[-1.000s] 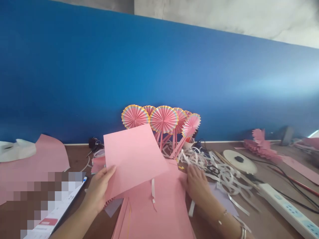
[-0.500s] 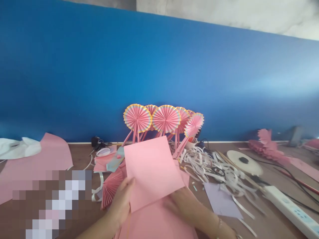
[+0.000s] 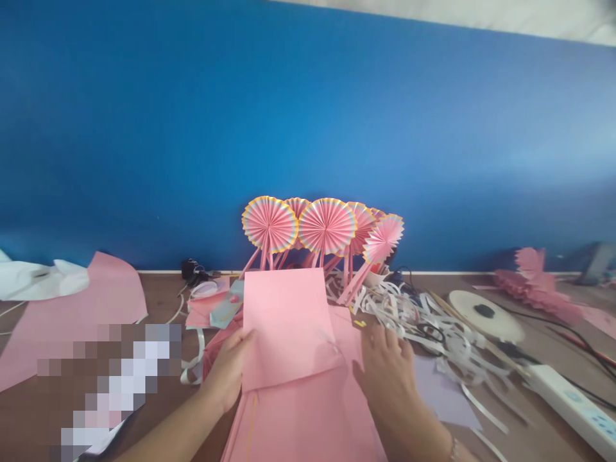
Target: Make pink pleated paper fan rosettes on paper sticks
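A pink square sheet of paper (image 3: 289, 327) is tilted up in front of me, its left edge pinched by my left hand (image 3: 233, 366). My right hand (image 3: 387, 366) is spread palm down at the right, its thumb close to the edge of the pink paper stack (image 3: 312, 417). That stack lies under the raised sheet, and a thin yellow line runs along its left side. Behind the sheet stand several round pleated pink paper fans (image 3: 327, 226) with yellow and pale-blue rims. A pleated pink piece is partly hidden behind my left hand.
White paper strips (image 3: 447, 356) are heaped to the right, beside a lilac sheet (image 3: 445, 394), a round white lid-like disc (image 3: 486, 316) and a white power strip (image 3: 572, 404). Large pink paper (image 3: 91, 314) lies left. A blue panel (image 3: 308, 115) rises behind the table.
My right hand has come out from beneath the raised sheet's lower right and moved right, fingers now spread. The sheet has turned more upright in my left hand. The view has shifted slightly.
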Motion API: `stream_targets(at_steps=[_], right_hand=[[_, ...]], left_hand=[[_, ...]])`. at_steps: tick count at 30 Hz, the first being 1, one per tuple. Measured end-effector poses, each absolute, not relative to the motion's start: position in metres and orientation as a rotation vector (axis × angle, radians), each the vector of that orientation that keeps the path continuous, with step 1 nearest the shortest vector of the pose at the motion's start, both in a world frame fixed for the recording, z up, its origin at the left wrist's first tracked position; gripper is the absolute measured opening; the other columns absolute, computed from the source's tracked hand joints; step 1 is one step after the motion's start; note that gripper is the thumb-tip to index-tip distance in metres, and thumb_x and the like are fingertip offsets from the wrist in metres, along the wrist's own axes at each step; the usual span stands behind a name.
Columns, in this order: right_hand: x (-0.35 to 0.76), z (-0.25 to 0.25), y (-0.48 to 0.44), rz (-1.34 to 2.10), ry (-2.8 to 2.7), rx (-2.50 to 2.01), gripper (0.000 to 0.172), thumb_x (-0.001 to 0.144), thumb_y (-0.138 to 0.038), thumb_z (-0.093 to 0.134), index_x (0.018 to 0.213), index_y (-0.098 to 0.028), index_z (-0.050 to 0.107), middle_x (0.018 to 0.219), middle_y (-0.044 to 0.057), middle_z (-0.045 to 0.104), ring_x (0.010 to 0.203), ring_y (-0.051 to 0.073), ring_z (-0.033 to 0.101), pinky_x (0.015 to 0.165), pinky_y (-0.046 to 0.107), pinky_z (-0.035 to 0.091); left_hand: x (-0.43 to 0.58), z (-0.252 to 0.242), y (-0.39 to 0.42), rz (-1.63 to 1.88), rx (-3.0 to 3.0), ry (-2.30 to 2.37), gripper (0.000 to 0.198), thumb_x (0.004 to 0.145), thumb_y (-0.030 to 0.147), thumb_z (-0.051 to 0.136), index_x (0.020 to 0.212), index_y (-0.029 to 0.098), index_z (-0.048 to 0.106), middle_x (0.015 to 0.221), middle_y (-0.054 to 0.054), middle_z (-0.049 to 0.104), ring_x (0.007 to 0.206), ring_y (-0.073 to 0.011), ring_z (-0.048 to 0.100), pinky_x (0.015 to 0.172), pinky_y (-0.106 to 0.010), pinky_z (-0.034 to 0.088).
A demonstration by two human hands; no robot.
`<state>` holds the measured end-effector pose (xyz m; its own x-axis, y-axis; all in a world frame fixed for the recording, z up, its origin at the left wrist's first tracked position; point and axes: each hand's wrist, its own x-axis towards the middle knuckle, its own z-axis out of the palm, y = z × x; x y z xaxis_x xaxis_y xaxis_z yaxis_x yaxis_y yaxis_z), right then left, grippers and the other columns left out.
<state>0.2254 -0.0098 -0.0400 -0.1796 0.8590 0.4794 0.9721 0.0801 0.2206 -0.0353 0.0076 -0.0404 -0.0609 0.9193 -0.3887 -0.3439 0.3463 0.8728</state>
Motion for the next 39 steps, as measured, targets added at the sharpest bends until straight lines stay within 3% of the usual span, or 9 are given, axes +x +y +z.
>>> stream_targets(at_steps=[3, 9, 11, 16, 19, 23, 29, 34, 39], right_hand=[[0.229, -0.037, -0.004, -0.732, -2.146, -1.863, 0.015, 0.073, -0.011, 0.051, 0.075, -0.017, 0.064, 0.077, 0.017, 0.064, 0.075, 0.033, 0.057, 0.066, 0.048, 0.043], [0.224, -0.052, -0.013, -0.246, -2.718, -1.106, 0.046, 0.091, -0.033, 0.044, 0.135, -0.021, 0.045, 0.139, 0.007, 0.051, 0.127, 0.022, 0.043, 0.101, 0.037, 0.037], [0.236, -0.063, -0.016, -0.347, -2.630, -1.291, 0.046, 0.089, -0.041, 0.048, 0.127, -0.017, 0.053, 0.131, 0.012, 0.057, 0.120, 0.028, 0.050, 0.098, 0.045, 0.038], [0.264, -0.068, -0.018, -0.869, -2.127, -1.943, 0.016, 0.079, -0.018, 0.054, 0.082, -0.014, 0.069, 0.099, 0.022, 0.068, 0.107, 0.045, 0.053, 0.092, 0.068, 0.029], [0.247, -0.055, -0.021, -0.738, -2.187, -1.724, 0.018, 0.079, -0.019, 0.054, 0.091, -0.020, 0.067, 0.110, 0.015, 0.067, 0.111, 0.038, 0.052, 0.096, 0.061, 0.029], [0.205, -0.052, -0.023, -0.372, -2.394, -1.287, 0.041, 0.078, -0.028, 0.058, 0.118, -0.021, 0.056, 0.119, 0.010, 0.063, 0.113, 0.029, 0.050, 0.100, 0.049, 0.029], [0.188, -0.071, -0.013, -0.305, -2.405, -0.964, 0.020, 0.079, -0.004, 0.046, 0.083, -0.019, 0.058, 0.091, 0.004, 0.067, 0.092, 0.020, 0.054, 0.097, 0.043, 0.028], [0.190, -0.072, -0.013, -0.295, -2.413, -1.027, 0.021, 0.081, -0.004, 0.043, 0.070, -0.019, 0.055, 0.067, 0.001, 0.057, 0.070, 0.017, 0.047, 0.086, 0.040, 0.033], [0.192, -0.071, -0.013, -0.152, -2.426, -1.041, 0.022, 0.083, -0.005, 0.043, 0.072, -0.018, 0.056, 0.069, 0.002, 0.057, 0.070, 0.017, 0.046, 0.078, 0.036, 0.033]], left_hand=[[-0.037, -0.040, 0.007, 1.120, 0.660, 1.232, 0.034, 0.063, 0.041, 0.073, 0.087, 0.018, 0.066, 0.101, -0.009, 0.073, 0.101, -0.0285, 0.065, 0.081, -0.037, 0.050], [-0.038, -0.045, 0.009, 1.148, 0.832, 1.322, 0.040, 0.059, 0.051, 0.073, 0.077, 0.016, 0.066, 0.078, -0.006, 0.072, 0.084, -0.0281, 0.067, 0.073, -0.038, 0.050], [-0.038, -0.044, 0.009, 1.166, 0.850, 1.322, 0.041, 0.059, 0.051, 0.074, 0.079, 0.016, 0.066, 0.077, -0.006, 0.072, 0.084, -0.0288, 0.067, 0.074, -0.039, 0.050], [-0.037, -0.039, 0.009, 1.157, 0.800, 1.311, 0.043, 0.059, 0.049, 0.074, 0.087, 0.017, 0.067, 0.090, -0.008, 0.073, 0.095, -0.0288, 0.065, 0.080, -0.038, 0.049], [-0.033, -0.038, 0.008, 1.150, 0.758, 1.262, 0.044, 0.060, 0.048, 0.072, 0.091, 0.017, 0.067, 0.100, -0.009, 0.072, 0.100, -0.0279, 0.064, 0.085, -0.037, 0.048], [-0.028, -0.041, 0.008, 1.139, 0.803, 1.267, 0.038, 0.060, 0.047, 0.072, 0.080, 0.015, 0.067, 0.085, -0.008, 0.073, 0.088, -0.0277, 0.066, 0.079, -0.037, 0.049], [-0.030, -0.047, 0.015, 1.072, 0.931, 1.288, 0.039, 0.071, 0.044, 0.061, 0.094, 0.012, 0.063, 0.092, -0.013, 0.071, 0.092, -0.0310, 0.065, 0.076, -0.040, 0.049], [-0.034, -0.057, -0.004, 1.294, 1.765, 1.595, 0.054, 0.078, 0.024, 0.058, 0.130, 0.019, 0.045, 0.130, -0.014, 0.054, 0.128, -0.0311, 0.042, 0.101, -0.047, 0.034], [-0.028, -0.061, -0.026, 0.776, 2.547, 1.249, 0.024, 0.082, 0.012, 0.055, 0.103, 0.023, 0.060, 0.102, -0.005, 0.065, 0.099, -0.0233, 0.056, 0.087, -0.037, 0.041]])
